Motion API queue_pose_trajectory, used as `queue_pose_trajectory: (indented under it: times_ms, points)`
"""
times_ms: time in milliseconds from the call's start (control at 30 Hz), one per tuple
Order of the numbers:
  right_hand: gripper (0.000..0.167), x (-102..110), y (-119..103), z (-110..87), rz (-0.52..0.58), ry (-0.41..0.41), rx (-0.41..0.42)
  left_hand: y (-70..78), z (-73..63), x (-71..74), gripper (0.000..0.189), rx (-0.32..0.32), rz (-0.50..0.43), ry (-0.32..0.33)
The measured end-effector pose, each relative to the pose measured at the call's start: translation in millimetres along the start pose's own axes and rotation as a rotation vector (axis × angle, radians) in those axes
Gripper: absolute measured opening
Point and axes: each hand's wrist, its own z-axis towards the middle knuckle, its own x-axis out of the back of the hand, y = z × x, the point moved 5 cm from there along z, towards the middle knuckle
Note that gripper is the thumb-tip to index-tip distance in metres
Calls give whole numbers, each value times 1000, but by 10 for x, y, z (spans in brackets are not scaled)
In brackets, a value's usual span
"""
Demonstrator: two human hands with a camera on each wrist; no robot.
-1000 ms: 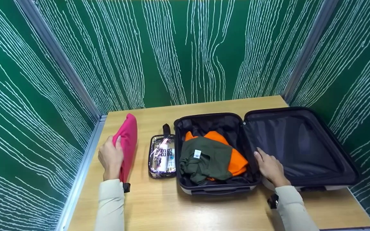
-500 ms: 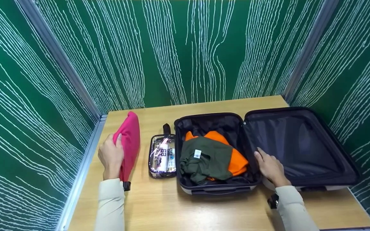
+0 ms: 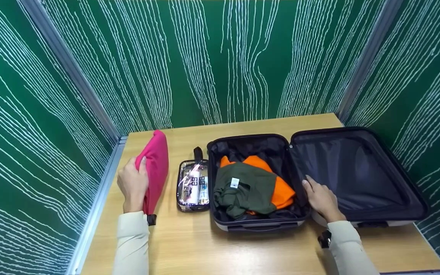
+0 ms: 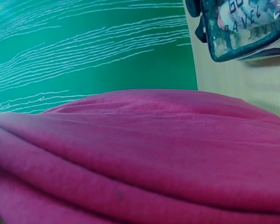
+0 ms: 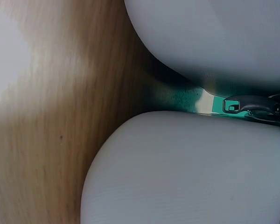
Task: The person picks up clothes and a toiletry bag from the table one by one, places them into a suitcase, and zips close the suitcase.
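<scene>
My left hand grips the edge of a folded pink garment, thumb on top. The cloth stands on the left of the table, tilted up beside the hand. Its folds fill the lower left wrist view, where no fingers show. To the right lies an open suitcase holding a dark green garment with a white label and an orange garment. My right hand holds the rim of the suitcase between its two halves; in the right wrist view, only the pale shells appear and the hand is hidden.
A clear toiletry pouch with black trim and bottles inside lies against the suitcase's left side. The suitcase lid lies flat on the right. Green walls with white wavy lines enclose the wooden table.
The pink garment has shifted slightly right and away from me, its face turning more toward view, while my left hand barely moves. My right hand and the suitcase stay put.
</scene>
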Motion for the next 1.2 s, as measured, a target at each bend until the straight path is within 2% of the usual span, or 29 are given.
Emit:
queue_pose_trajectory:
  times_ms: [333,733,1200]
  points:
    - [65,-4,5,7,1,-3,-8,82,16,25,28,-17,-8,7]
    - [64,1,-24,-14,6,5,20,208,68,68,31,-36,-5,29]
    - [66,7,-6,-5,8,-17,-12,289,94,100,31,-52,-34,33]
